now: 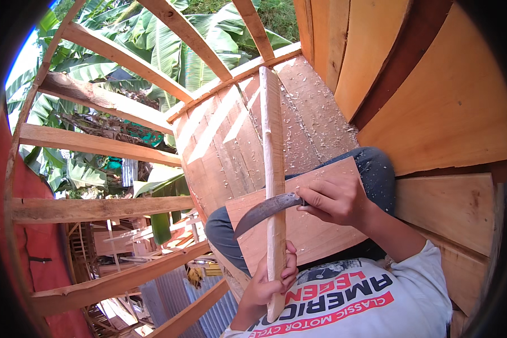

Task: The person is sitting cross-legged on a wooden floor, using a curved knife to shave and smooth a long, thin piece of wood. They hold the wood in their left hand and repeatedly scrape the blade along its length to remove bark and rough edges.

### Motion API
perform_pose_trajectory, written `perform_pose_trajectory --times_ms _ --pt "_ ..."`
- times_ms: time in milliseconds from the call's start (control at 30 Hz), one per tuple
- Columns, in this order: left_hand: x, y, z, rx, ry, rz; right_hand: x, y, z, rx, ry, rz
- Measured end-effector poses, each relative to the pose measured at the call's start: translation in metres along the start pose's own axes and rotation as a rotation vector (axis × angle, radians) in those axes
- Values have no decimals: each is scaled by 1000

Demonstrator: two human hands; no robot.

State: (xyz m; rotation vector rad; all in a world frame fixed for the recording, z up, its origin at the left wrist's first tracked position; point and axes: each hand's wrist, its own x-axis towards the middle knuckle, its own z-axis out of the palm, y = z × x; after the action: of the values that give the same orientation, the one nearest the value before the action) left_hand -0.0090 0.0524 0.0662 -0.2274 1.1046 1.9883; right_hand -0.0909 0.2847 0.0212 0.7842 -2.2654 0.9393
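My left hand (274, 281) is wrapped round the lower end of a long pale wooden stick (274, 152), which points away from me toward the far edge of the floor. In my right hand (338, 200) is the dark handle of a knife with a broad curved blade (265, 213). The blade lies across the stick above my left hand, its tip reaching out to the left. Under both is a flat wooden board (321, 236) resting across my legs. Whether the cutting edge bites into the wood cannot be made out.
Wood shavings are scattered over the plank floor (219, 146). An open railing of wooden slats (101, 146) runs along the left and far side, with banana leaves (169, 50) beyond. A wooden plank wall (439, 107) rises close on the right. Corrugated metal sheets (172, 296) lie below left.
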Motion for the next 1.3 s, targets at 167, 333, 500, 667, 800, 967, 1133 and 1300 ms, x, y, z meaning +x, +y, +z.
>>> perform_pose_trajectory --times_ms 167,333,500,667,800,967,1133,1300 --pt "7 5 5 -1 -20 -21 10 42 -3 -156 180 132" --pt "7 11 5 84 -29 -29 10 52 -3 -76 192 282" --pt "13 12 13 91 -15 -31 7 46 1 11 244 366" --pt "18 10 8 49 -55 -26 11 37 -4 -62 205 374" --pt "16 11 -2 -60 -81 -50 16 10 -17 13 38 469" --pt "15 6 -9 4 -77 -42 14 -8 -27 254 -139 518" --pt "6 8 -16 25 -95 -57 9 0 -30 245 -217 204" --pt "-8 14 -20 80 -139 -87 4 10 -28 114 -106 444"
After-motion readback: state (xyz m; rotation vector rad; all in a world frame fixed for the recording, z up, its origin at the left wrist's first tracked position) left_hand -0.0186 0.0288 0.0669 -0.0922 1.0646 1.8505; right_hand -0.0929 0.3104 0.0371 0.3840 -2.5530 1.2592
